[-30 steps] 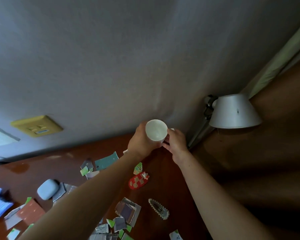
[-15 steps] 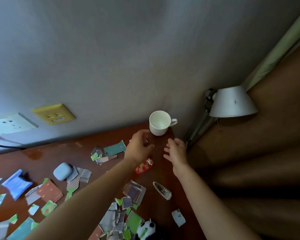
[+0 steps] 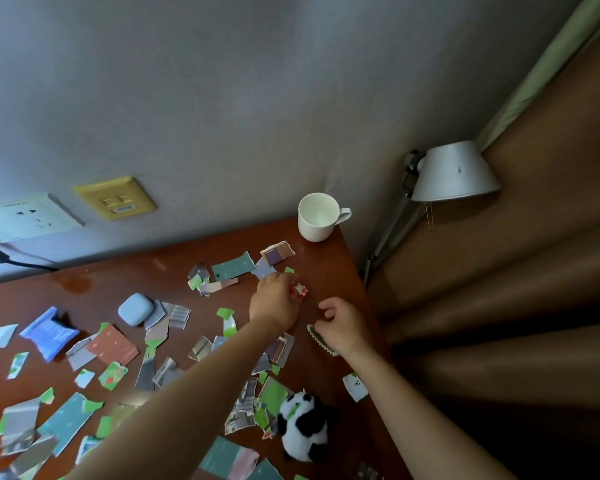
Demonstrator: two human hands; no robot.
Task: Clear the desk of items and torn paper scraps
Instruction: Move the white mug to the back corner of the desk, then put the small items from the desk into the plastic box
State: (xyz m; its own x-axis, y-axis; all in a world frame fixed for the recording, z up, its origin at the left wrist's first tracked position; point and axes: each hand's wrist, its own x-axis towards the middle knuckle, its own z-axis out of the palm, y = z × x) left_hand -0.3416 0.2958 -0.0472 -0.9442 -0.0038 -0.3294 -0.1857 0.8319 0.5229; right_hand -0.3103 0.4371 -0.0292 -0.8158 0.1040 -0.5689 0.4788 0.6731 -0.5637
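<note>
Torn paper scraps (image 3: 111,344) lie all over the brown desk (image 3: 329,268). My left hand (image 3: 274,303) is curled over a red checked hair clip (image 3: 299,290), and only its small charm shows past my fingers. Just to the right, my right hand (image 3: 343,323) curls its fingertips onto the far end of a scalloped hair clip (image 3: 323,341) lying on the desk. A white mug (image 3: 317,216) stands empty in the desk's far right corner, apart from both hands.
A blue earbud case (image 3: 136,309) and a blue packet (image 3: 49,332) lie on the left. A panda plush (image 3: 303,424) sits near the front. A white lamp (image 3: 454,171) stands past the desk's right edge. Sockets (image 3: 115,199) are on the wall.
Both hands let go of the mug, which now stands in the corner. They drew back toward me; the left closed over the red clip and the right reached the scalloped clip.
</note>
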